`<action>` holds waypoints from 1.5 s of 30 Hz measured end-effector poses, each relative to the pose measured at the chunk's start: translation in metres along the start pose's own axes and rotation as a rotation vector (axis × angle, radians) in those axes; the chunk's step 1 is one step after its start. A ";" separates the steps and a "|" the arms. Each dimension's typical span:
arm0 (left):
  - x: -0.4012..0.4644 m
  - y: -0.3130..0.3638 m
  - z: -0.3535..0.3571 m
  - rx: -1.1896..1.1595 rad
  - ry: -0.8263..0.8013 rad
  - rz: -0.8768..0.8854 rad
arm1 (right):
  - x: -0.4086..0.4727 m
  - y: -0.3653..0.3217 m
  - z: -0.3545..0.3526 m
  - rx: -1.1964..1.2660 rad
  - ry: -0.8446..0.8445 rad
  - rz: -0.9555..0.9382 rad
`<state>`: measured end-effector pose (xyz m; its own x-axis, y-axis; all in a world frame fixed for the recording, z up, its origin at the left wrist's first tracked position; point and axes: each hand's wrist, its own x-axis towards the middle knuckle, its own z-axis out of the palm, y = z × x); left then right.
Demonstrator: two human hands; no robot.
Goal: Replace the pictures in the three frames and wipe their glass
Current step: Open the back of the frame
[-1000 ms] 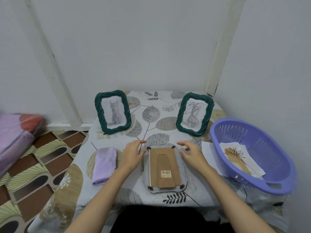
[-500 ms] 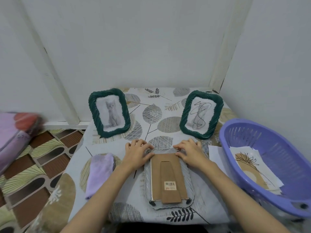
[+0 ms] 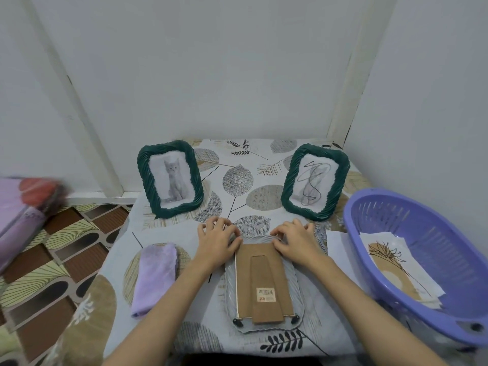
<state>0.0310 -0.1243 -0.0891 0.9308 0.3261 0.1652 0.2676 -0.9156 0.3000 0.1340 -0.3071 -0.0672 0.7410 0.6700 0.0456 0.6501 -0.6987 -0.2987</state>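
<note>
A third frame [image 3: 264, 283] lies face down in front of me, its brown cardboard back and folded stand facing up. My left hand [image 3: 217, 240] and my right hand [image 3: 295, 240] both sit at its far edge, fingers curled over the top corners and thumbs on the cardboard. Two green frames stand upright at the back: the left frame [image 3: 170, 179] shows a grey kitten, the right frame [image 3: 314, 182] shows a scribbled-over picture. A folded lilac cloth [image 3: 154, 276] lies left of the flat frame. Printed pictures [image 3: 396, 268] lie in the purple basket [image 3: 433, 223].
The small table with a leaf-print cover [image 3: 245, 178] stands in a white wall corner. A white sheet [image 3: 339, 249] lies between the flat frame and the basket. A pink and red bundle [image 3: 23, 207] sits on the patterned floor at left.
Both hands moved from the sides of the face-down frame up to its far edge and curled over the top corners. The view also shifted closer.
</note>
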 end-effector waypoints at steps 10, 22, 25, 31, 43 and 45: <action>-0.025 -0.015 -0.007 -0.094 -0.008 -0.085 | -0.007 -0.017 0.003 0.135 0.034 0.170; -0.060 -0.021 -0.018 -0.172 0.002 -0.008 | -0.094 -0.098 0.028 -0.102 0.206 0.449; -0.063 -0.018 -0.017 -0.227 -0.025 -0.012 | -0.090 -0.094 0.028 -0.051 0.175 0.490; -0.065 -0.017 -0.012 -0.230 -0.033 -0.018 | -0.091 -0.093 0.033 0.058 0.247 0.502; -0.068 -0.011 -0.012 -0.296 -0.045 0.007 | -0.088 -0.083 0.021 0.320 0.296 0.507; -0.068 -0.012 -0.012 -0.279 -0.075 0.032 | -0.088 -0.083 0.023 0.341 0.305 0.504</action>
<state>-0.0389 -0.1329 -0.0931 0.9562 0.2703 0.1124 0.1684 -0.8221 0.5439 0.0109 -0.3019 -0.0684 0.9862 0.1477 0.0741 0.1608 -0.7550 -0.6357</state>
